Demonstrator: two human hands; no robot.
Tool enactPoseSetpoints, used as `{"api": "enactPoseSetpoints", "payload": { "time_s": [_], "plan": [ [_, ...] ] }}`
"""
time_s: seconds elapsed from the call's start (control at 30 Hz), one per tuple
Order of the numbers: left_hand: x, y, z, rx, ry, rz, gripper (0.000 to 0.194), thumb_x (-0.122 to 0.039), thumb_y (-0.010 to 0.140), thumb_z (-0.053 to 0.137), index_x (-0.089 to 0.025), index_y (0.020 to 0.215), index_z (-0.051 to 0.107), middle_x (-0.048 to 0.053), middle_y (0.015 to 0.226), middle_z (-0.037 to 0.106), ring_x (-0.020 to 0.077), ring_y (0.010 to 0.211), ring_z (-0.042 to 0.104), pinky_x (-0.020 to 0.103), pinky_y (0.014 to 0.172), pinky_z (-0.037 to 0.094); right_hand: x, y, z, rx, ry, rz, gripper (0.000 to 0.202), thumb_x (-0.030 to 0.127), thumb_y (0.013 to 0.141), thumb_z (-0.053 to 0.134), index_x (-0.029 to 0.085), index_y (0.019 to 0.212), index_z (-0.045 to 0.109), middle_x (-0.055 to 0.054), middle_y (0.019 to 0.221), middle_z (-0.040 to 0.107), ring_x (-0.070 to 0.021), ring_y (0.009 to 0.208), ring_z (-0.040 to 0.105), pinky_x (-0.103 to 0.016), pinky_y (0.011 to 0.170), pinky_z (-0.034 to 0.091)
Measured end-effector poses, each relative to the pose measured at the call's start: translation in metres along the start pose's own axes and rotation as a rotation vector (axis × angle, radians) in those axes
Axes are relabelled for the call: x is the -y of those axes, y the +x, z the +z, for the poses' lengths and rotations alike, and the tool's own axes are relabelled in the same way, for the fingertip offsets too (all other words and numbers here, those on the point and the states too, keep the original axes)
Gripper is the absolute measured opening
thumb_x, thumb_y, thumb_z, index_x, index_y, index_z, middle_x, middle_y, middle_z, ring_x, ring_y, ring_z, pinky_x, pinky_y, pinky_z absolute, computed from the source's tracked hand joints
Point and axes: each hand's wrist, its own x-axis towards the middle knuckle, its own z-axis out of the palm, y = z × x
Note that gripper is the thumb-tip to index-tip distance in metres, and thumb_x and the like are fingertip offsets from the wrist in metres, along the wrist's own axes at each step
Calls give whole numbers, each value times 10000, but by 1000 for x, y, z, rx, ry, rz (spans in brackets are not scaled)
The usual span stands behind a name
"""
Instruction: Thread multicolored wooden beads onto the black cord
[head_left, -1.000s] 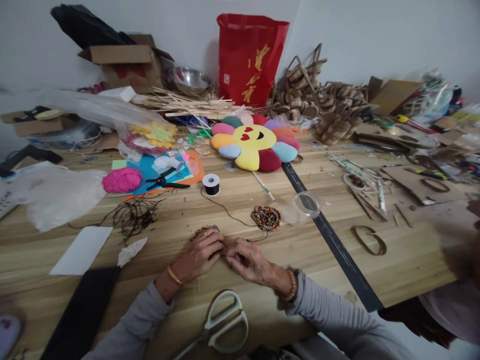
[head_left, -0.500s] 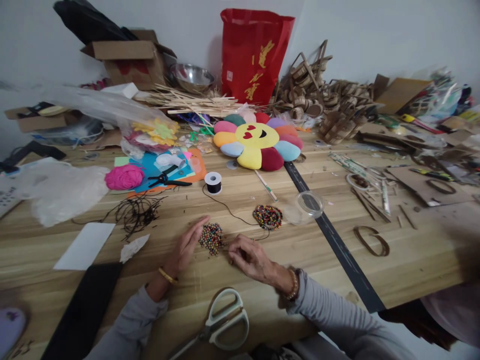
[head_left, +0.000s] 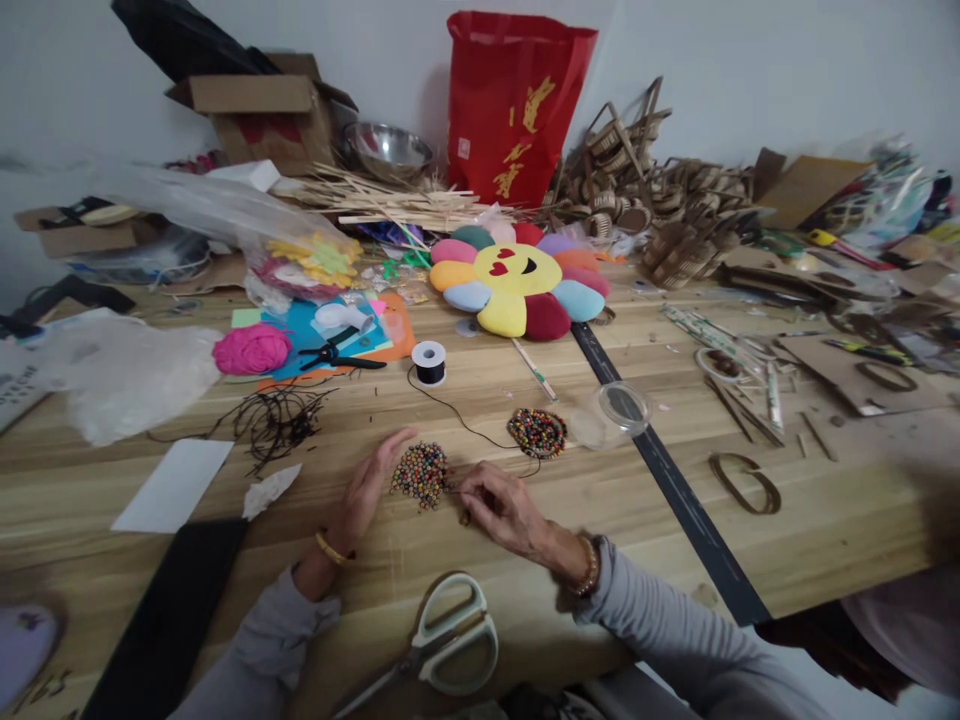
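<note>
While the left hand (head_left: 367, 492) lies open, seemingly empty, the right hand (head_left: 506, 512) curls its fingers inward, their grip impossible to tell; loose beads (head_left: 421, 476) lie between both hands' fingers. Bead-picking seems underway; the next move calls for a precise pinch.

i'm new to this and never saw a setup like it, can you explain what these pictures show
There is no machine here: a person works with two bare hands. Every picture comes from one camera on the person's head, looking forward and down. On the wooden table lie loose beads, a coil of strung beads, a spool and scissors; a cloth flower lies farther back. The left hand is open beside the loose beads, holding nothing visible. The right hand is curled on their other side; what it may hold is too small to tell.
</note>
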Motion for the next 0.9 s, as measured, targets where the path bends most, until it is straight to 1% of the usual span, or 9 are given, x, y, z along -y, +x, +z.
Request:
{"api": "enactPoseSetpoints", "payload": {
  "time_s": [0.1, 0.17, 0.27, 0.33, 0.4, 0.5, 0.6, 0.73, 0.9],
  "plan": [
    [-4, 1, -10, -38, 180, 32, 461, -474, 885, 450, -147, 1175, 594, 121, 1258, 601, 259, 1212, 503, 414, 1056, 360, -2, -1, 1, 1, -2, 13, 110, 204, 916, 474, 168, 848, 553, -38, 734, 563, -133, 677, 528, -242, 632, 451],
    [-8, 1, -17, -45, 346, 64, 363, -443, 849, 519, -154, 1021, 655, 109, 1090, 675, 251, 1048, 597, 388, 944, 448, -3, -2, 2, 0, 10, 46, 92, 211, 904, 503, 163, 855, 564, -35, 739, 566, -125, 668, 527, -236, 626, 452],
    [-14, 0, -27, 47, 540, 148, 243, -400, 800, 579, -179, 793, 679, 68, 846, 696, 220, 843, 629, 335, 788, 493, -4, -3, 3, -12, 76, 135, 113, 260, 892, 536, 157, 860, 570, -20, 716, 559, -106, 610, 518, -211, 563, 447],
    [-19, -2, -31, 129, 626, 148, 206, -368, 791, 586, -188, 736, 669, 49, 766, 684, 201, 762, 620, 314, 727, 489, -4, -3, 4, -23, 129, 191, 153, 302, 885, 551, 152, 862, 569, -14, 698, 559, -99, 579, 512, -200, 523, 438],
    [-22, -4, -33, 191, 700, 119, 185, -344, 788, 585, -192, 715, 662, 41, 738, 672, 195, 730, 608, 308, 706, 480, -3, -4, 5, -24, 159, 228, 184, 328, 877, 564, 146, 851, 572, -19, 693, 567, -103, 581, 519, -203, 517, 438],
    [-24, -6, -34, 236, 772, 109, 166, -317, 789, 584, -196, 701, 656, 39, 730, 659, 200, 744, 592, 312, 715, 463, -2, -4, 6, -7, 166, 257, 213, 347, 875, 567, 140, 832, 585, -20, 679, 565, -103, 566, 515, -205, 505, 430],
    [-23, -7, -34, 255, 804, 128, 160, -296, 790, 584, -192, 689, 651, 47, 714, 650, 209, 741, 578, 320, 710, 441, -2, -3, 6, 2, 148, 232, 218, 347, 884, 558, 140, 832, 603, -25, 688, 572, -106, 578, 524, -208, 519, 436],
    [-24, -6, -32, 274, 840, 146, 152, -276, 788, 582, -191, 685, 654, 57, 706, 647, 218, 726, 571, 333, 713, 427, -1, -1, 4, -1, 118, 170, 174, 297, 883, 570, 141, 825, 622, -44, 721, 609, -127, 659, 560, -234, 602, 463],
    [-24, -7, -33, 272, 840, 152, 162, -273, 794, 566, -190, 689, 658, 53, 720, 659, 205, 721, 586, 314, 697, 440, 0, -2, 3, 45, 99, 150, 141, 265, 885, 565, 147, 840, 628, -47, 748, 620, -133, 682, 569, -239, 628, 473]
  ]
}}
